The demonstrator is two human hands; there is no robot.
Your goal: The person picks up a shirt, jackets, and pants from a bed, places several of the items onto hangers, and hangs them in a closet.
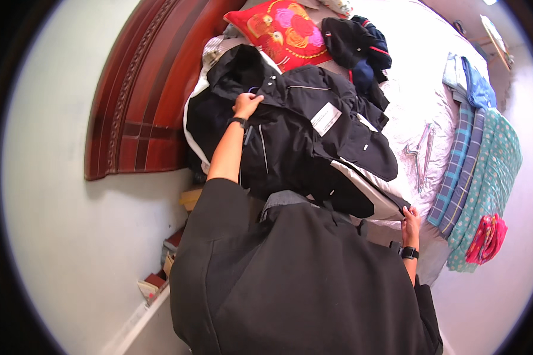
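A black jacket [290, 139] with pale piping and a white lining lies spread over the near part of the bed. A white printed label [326, 119] shows on it. My left hand [247, 105] is closed on the jacket just below its hood or collar, where a bit of bluish loop peeks out. At the lower right, my right hand [411, 221] pinches the jacket's hem edge, with the white lining showing beside it. Both wrists wear black bands. The fingertips are partly hidden by cloth.
A carved wooden headboard [160, 89] stands at the left. Behind the jacket lie a red flowered pillow [287, 35] and dark clothing [352, 44]. Clothes hangers [420, 157] rest on the white sheet [417, 77]. Folded checked cloth [456, 165] and green patterned fabric [493, 171] line the right edge.
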